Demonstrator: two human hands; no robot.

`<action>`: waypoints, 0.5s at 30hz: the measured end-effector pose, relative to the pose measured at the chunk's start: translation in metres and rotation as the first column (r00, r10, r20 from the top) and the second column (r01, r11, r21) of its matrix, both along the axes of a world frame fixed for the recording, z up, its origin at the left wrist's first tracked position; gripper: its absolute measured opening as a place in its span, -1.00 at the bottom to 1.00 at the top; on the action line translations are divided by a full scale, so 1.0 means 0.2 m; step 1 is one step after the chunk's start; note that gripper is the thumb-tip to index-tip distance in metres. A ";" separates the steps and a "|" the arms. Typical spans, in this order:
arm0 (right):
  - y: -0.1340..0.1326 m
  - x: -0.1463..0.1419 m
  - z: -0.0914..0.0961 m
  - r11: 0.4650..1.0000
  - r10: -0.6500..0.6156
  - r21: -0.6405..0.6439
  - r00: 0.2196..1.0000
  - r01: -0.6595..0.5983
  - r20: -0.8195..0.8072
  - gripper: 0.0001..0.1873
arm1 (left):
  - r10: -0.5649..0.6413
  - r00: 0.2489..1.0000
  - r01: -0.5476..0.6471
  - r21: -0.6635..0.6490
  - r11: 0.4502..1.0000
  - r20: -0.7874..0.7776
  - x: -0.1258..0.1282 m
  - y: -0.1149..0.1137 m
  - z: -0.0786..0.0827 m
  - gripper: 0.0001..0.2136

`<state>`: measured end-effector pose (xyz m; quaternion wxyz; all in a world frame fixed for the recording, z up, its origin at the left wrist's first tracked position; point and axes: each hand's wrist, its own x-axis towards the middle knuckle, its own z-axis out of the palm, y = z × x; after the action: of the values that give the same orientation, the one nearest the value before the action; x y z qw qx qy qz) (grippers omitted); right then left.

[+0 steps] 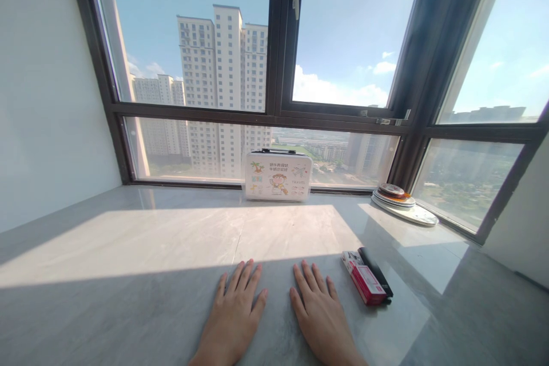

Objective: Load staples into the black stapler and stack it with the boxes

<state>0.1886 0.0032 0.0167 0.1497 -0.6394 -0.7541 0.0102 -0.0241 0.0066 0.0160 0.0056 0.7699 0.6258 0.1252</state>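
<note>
The red-and-white rectangular box (369, 286) lies on the right side of the grey, marbled stone ledge (128, 314), just beyond the right edge of the right hand (319, 309) and apart from it. It is set slantwise, its far end angled to the left, its red end near; the far end carries a darker print. The left hand (235, 314) is farther off, with the right hand between it and the box. Both hands rest flat, palms down on the ledge, fingers loosely spread and pointing toward the far side, with a gap of bare stone between them. Close along the right side of the box lies a slim, black, elongated object (376, 270); whether the two touch is hard to tell.

Farther off, near the middle, a white rectangular case (283, 190) with rounded corners, cartoon prints and a black top handle stands upright before the window. At the far right, by the window corner, sits a stack of round plates (392, 197), amber and brown ones above pale ones. A sunlit band crosses the ledge beyond the fingertips. Past the dark brown window frame (278, 46) rise pale high-rise buildings (227, 63).
</note>
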 end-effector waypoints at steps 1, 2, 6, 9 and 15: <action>0.00 0.00 0.00 1.000 0.001 0.001 1.000 -0.001 0.000 -0.41 | 0.000 1.000 0.000 0.001 1.000 -0.002 0.00 0.00 0.00 -0.46; 0.00 0.00 0.00 1.000 0.000 0.002 1.000 0.000 0.000 -0.41 | 0.000 1.000 0.000 0.003 1.000 -0.002 0.00 0.00 0.00 -0.46; -0.01 0.00 0.00 1.000 -0.007 -0.003 1.000 0.007 0.001 -0.41 | -0.002 1.000 0.002 0.013 1.000 0.000 0.00 0.00 -0.01 -0.46; -0.01 0.00 0.00 1.000 -0.006 0.000 1.000 0.006 0.002 -0.41 | -0.004 1.000 0.004 0.017 1.000 -0.003 0.00 0.00 -0.01 -0.46; -0.01 0.00 0.00 1.000 -0.010 -0.003 1.000 0.010 -0.003 -0.41 | -0.004 1.000 0.004 0.020 1.000 -0.005 -0.01 0.00 -0.01 -0.46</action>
<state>0.1877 0.0002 0.0161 0.1499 -0.6432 -0.7508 0.0113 -0.0251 0.0069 0.0136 -0.0036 0.7713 0.6231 0.1296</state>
